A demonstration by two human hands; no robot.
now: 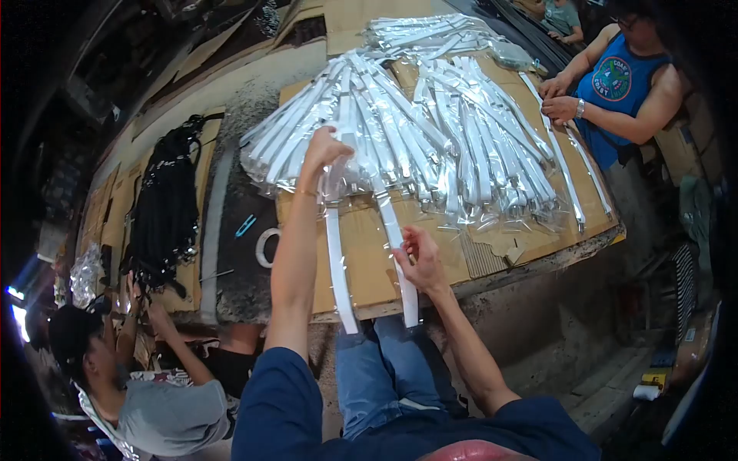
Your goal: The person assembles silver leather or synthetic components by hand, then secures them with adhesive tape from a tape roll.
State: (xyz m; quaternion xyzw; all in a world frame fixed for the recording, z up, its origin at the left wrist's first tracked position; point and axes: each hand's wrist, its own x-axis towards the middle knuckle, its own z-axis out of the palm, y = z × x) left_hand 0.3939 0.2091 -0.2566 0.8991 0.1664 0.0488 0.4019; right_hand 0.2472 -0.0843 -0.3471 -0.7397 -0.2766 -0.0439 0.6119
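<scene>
Two white straps (pixel 339 265) hang over the front edge of the cardboard-covered table, their lower ends above my knees. My left hand (pixel 329 148) reaches over their upper part with curled fingers, at a clear plastic sleeve (pixel 335 184); its fingertips are partly hidden. Lower down, my right hand (pixel 419 261) has its thumb and bent fingers at the edge of the right-hand white strap (pixel 390 223). Behind my left hand spreads a fanned pile of white straps in clear plastic (pixel 292 138). A second such pile (pixel 492 146) lies to its right.
Black straps (pixel 165 200) lie heaped on cardboard at the left, near a seated person (pixel 154 407). A light-blue clip (pixel 245 225) and a white tape roll (pixel 267 247) sit left of my arm. At the right, another person (pixel 626 84) handles long white straps (pixel 565 169).
</scene>
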